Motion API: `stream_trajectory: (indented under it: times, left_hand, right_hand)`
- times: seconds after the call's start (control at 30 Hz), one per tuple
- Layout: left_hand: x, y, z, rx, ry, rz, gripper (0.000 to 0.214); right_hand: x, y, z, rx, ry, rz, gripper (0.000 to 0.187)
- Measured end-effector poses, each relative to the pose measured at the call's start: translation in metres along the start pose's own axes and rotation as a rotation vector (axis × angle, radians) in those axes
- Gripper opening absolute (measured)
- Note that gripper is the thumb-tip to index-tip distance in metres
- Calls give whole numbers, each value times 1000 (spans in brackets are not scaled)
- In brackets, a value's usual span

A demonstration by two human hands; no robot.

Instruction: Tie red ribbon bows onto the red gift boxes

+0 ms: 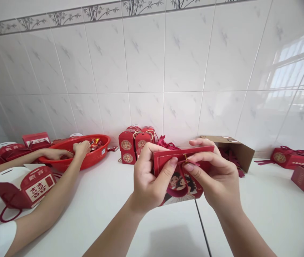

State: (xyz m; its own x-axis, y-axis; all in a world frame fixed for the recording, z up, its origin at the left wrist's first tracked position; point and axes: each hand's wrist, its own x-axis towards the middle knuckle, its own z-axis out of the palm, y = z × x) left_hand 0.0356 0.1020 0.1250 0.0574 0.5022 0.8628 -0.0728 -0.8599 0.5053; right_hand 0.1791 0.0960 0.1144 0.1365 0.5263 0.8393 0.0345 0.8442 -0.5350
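I hold a red paper gift box with a cartoon couple printed on its front, lifted above the white table. My left hand grips its left side, thumb pressed against the front near the top flap. My right hand grips the right side, fingers pinching at the small gold clasp and the dark red ribbon handle on the flap.
At the left another person's two hands reach into a red oval basket of sweets. An open red box lies near their arm. Finished red boxes stand by the tiled wall, beside a cardboard carton. More red boxes sit at the right.
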Motion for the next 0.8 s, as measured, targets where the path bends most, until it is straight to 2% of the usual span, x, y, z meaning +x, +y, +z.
stream_trajectory:
  times: [0.13, 0.3, 0.4, 0.5, 0.6, 0.7, 0.8]
  left_hand:
    - [0, -4, 0, 31, 2, 59, 8]
    - [1, -8, -2, 64, -80, 200, 13]
    - [0, -9, -2, 46, -101, 219, 16]
    - [-1, -10, -1, 15, -94, 247, 16]
    - [0, -10, -1, 43, -126, 148, 14]
    - [4, -10, -3, 43, -180, 27, 20]
    - [9, -10, -11, 57, -150, 102, 31]
  right_hand:
    - [1, -2, -1, -36, -5, -61, 17]
    - [3, -3, -4, -115, -25, -164, 16]
    - [3, -1, -4, -108, 39, -194, 19]
    - [4, 0, -2, 41, 49, -47, 40]
    - [4, 3, -1, 114, -8, 152, 25]
    - [5, 7, 0, 101, 91, 263, 23]
    - [6, 11, -2, 101, 208, 312, 27]
